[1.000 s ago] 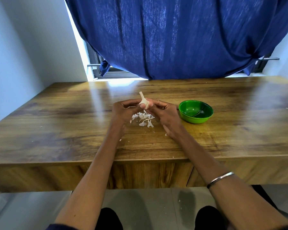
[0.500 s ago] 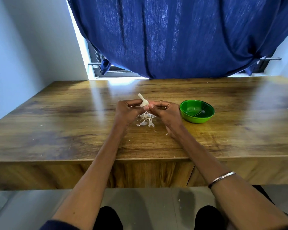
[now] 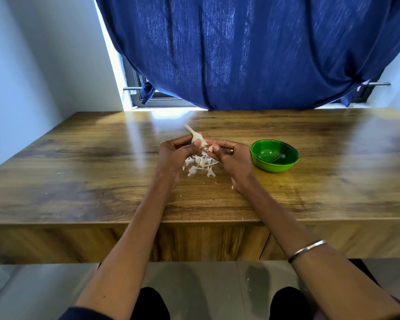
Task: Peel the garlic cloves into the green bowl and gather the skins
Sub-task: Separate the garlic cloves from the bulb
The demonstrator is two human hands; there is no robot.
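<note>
My left hand (image 3: 174, 153) clamps the garlic (image 3: 196, 140); my right hand (image 3: 231, 158) pinches a skin (image 3: 210, 148); peels (image 3: 200, 163) below; green bowl (image 3: 274, 158) at three o'clock, table (image 3: 79, 181) bare toward nine.

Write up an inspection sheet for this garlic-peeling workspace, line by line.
Surface: wooden table, glossy, small flecks scattered on it.
Job's things: garlic piece with a stalk, pinched in the left hand; green bowl to the right, no cloves visible inside; skins piled loosely under the hands.
Clutter: a stray skin beside the right wrist.
Grips: left hand shut on the garlic; right hand pinching a bit of skin.
Cables: nothing seen.
Surroundings: blue curtain over a window, pale walls.
</note>
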